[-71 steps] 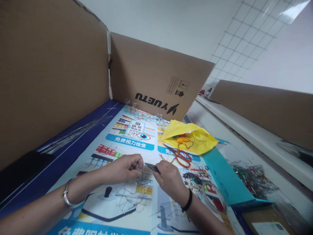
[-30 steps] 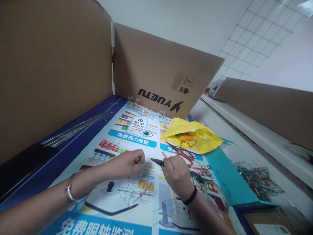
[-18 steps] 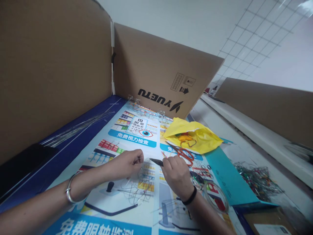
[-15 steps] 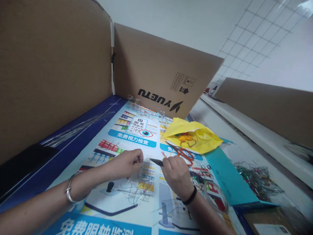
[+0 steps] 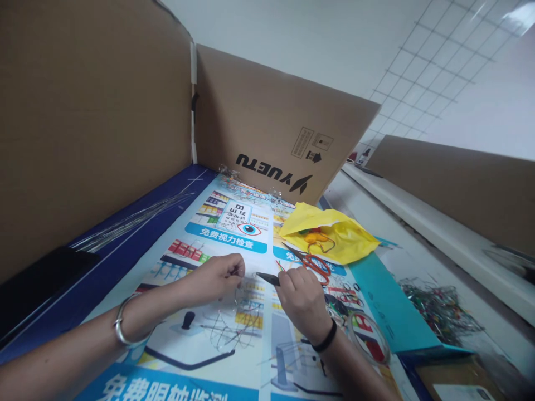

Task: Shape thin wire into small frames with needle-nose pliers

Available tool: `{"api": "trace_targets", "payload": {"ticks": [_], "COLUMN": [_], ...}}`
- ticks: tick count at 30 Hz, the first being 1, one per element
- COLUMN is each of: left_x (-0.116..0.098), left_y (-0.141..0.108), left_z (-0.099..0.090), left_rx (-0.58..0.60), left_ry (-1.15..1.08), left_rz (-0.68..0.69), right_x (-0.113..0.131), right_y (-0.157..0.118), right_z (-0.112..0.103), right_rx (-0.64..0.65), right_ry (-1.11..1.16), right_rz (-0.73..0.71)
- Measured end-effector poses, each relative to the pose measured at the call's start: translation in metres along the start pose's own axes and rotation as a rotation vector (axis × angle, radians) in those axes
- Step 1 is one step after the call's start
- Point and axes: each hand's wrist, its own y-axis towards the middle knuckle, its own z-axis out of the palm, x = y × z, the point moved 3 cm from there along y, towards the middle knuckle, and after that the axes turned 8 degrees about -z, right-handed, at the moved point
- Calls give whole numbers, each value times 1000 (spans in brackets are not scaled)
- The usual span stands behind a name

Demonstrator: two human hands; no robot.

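Note:
My left hand (image 5: pixel 228 273), with a silver bangle on its wrist, is closed in a pinch on a thin wire (image 5: pixel 236 301) that hangs below the fingers. To its right, my right hand (image 5: pixel 301 292) wraps round dark pliers (image 5: pixel 267 278), whose pointed jaws face the left hand. A small gap separates the jaws from the left fingers. Whether the jaws grip a wire end is too fine to tell. Below the hands lies a loose tangle of thin wire (image 5: pixel 234 328). Orange-handled scissors (image 5: pixel 317 268) rest just beyond the right hand.
A yellow bag (image 5: pixel 351 236) with orange cord at its mouth lies behind the scissors. Straight wires (image 5: pixel 129 223) lie at left. A clear round container (image 5: pixel 370 337) is by my right wrist, with wire scraps (image 5: pixel 443 306) farther right. Cardboard panels (image 5: pixel 271 111) stand behind.
Both hands stay almost in place. The left fingers have shifted slightly, and the wire below them hangs a little differently. The pliers remain in my right hand.

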Motion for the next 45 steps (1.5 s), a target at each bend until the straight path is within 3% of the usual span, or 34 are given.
{"api": "trace_targets", "payload": {"ticks": [5, 12, 20, 28, 36, 42, 45], "left_x": [4, -1, -3, -8, 1, -4, -5], "left_y": [1, 0, -3, -3, 1, -1, -2], "left_z": [1, -4, -3, -3, 4, 4, 3], "left_rx": [16, -38, 56, 106, 118, 151, 234], "left_ry": [-67, 11, -2, 48, 22, -20, -62], "left_rz": [-17, 42, -32, 23, 34, 41, 54], "right_x": [-1, -5, -7, -6, 0, -1, 1], "right_y": [1, 1, 0, 0, 3, 2, 4], "right_z": [-1, -1, 2, 4, 0, 4, 7], "right_rx": [0, -32, -38, -16, -15, -33, 45], "right_ry": [-13, -49, -45, 48, 113, 310, 511], "right_rz": [-5, -20, -10, 59, 113, 139, 109]}}
